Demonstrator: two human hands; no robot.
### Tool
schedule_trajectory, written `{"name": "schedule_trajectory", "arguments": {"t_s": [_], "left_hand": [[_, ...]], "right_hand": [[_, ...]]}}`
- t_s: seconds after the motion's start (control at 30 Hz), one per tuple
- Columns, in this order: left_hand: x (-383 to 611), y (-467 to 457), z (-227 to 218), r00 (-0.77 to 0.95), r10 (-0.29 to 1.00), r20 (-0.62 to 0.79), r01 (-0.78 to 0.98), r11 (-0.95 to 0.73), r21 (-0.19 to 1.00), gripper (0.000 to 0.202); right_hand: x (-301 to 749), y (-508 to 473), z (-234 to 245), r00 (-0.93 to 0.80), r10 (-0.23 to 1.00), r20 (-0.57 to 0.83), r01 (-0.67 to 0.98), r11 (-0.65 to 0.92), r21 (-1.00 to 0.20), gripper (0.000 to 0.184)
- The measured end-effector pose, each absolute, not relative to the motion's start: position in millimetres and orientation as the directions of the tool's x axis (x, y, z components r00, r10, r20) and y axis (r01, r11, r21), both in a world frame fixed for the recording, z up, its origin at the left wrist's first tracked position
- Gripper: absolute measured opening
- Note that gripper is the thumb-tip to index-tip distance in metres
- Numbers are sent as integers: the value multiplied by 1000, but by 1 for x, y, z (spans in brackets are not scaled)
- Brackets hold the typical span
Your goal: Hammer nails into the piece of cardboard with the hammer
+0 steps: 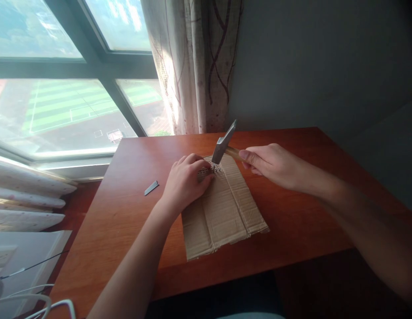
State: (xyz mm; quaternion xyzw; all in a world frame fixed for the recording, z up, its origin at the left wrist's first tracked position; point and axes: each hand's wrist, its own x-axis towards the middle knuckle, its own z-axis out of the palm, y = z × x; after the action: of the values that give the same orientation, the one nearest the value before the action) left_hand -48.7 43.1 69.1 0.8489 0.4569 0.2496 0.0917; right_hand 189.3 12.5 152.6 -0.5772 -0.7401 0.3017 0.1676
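A folded piece of brown cardboard [225,208] lies on the reddish wooden table [292,221]. My left hand [186,181] rests on its far left corner, fingers pinched together at a small nail I can barely make out, beside a patch of dark nail holes [216,169]. My right hand [275,166] grips the wooden handle of a hammer [223,144]. The hammer's metal head hangs just above the pinched fingertips, close to the cardboard.
A small bundle of nails [151,188] lies on the table left of my left hand. A patterned curtain [195,66] hangs at the window behind the table. White cables [33,301] and a socket strip sit at the lower left.
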Motion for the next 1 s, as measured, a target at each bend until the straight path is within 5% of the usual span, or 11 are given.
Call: {"name": "schedule_trajectory", "arguments": {"t_s": [1.0], "left_hand": [[-52, 48, 63, 458, 826, 328, 672, -564, 480, 17]], "right_hand": [[180, 12, 133, -376, 922, -91, 725, 232, -648, 55]]}}
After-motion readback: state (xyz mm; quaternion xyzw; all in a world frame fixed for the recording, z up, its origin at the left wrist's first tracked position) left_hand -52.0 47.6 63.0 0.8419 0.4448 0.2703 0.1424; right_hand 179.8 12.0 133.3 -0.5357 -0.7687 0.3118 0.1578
